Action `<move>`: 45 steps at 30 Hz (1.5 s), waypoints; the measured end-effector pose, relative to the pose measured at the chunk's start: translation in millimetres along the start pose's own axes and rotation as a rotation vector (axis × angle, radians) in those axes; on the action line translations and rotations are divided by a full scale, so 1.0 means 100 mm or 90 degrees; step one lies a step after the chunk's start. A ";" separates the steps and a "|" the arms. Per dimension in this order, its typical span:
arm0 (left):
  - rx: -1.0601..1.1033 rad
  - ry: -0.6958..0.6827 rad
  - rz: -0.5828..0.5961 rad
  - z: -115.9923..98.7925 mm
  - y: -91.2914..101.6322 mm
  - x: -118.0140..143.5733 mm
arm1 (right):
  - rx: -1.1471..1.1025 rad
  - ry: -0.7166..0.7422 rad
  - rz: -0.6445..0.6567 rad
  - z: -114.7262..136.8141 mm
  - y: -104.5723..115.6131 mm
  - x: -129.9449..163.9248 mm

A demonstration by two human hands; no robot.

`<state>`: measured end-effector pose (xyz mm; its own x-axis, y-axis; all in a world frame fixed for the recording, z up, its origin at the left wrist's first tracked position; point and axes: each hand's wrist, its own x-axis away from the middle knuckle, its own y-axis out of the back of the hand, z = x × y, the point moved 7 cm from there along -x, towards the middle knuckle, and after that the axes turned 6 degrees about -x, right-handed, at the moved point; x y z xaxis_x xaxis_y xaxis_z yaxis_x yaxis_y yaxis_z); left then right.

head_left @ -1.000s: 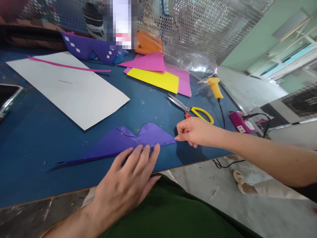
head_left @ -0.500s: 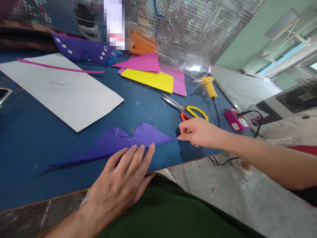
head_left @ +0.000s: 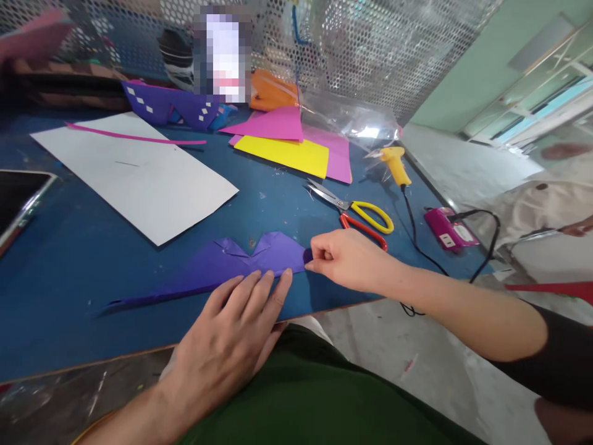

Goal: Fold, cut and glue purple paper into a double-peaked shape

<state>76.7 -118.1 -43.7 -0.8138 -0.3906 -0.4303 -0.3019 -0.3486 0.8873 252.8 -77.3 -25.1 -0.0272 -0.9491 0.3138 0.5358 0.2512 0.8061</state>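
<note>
A folded sheet of purple paper (head_left: 185,272) with a V-shaped notch in its far edge lies along the table's near edge. My left hand (head_left: 236,330) rests on its near edge, fingers stretched out and pressing it down. At the paper's right end, my right hand (head_left: 343,256) is closed in a pinch on the tip, and the fingers hide that corner. Just beyond my right hand lie scissors (head_left: 345,205) with one yellow and one red handle, blades slightly apart.
A white sheet (head_left: 143,185) bearing a pink strip (head_left: 134,135) lies left of a yellow sheet (head_left: 282,156). A purple mask shape (head_left: 152,106) stands behind. To the right are a yellow glue gun (head_left: 393,164) and a pink power strip (head_left: 449,228). A tablet (head_left: 23,201) lies far left.
My right hand has moved left along the purple paper, and its pointed right end now disappears at the fingers. My left hand stays on the near edge. The view has shifted slightly.
</note>
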 end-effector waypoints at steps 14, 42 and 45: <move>0.008 0.000 -0.021 0.00 0.00 0.00 | -0.050 -0.090 -0.015 -0.50 0.18 0.10; -0.057 0.059 -0.035 0.14 0.20 0.25 | 0.178 0.486 -0.361 0.43 -0.72 0.73; -0.103 0.078 -0.030 0.21 0.29 0.29 | 0.169 0.479 -0.358 0.43 -0.72 0.73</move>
<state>33.3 -121.6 -26.9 -0.7312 -0.4681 -0.4962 -0.2464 -0.4970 0.8320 176.2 -156.6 -38.4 0.3747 -0.7937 -0.4792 0.3990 -0.3285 0.8561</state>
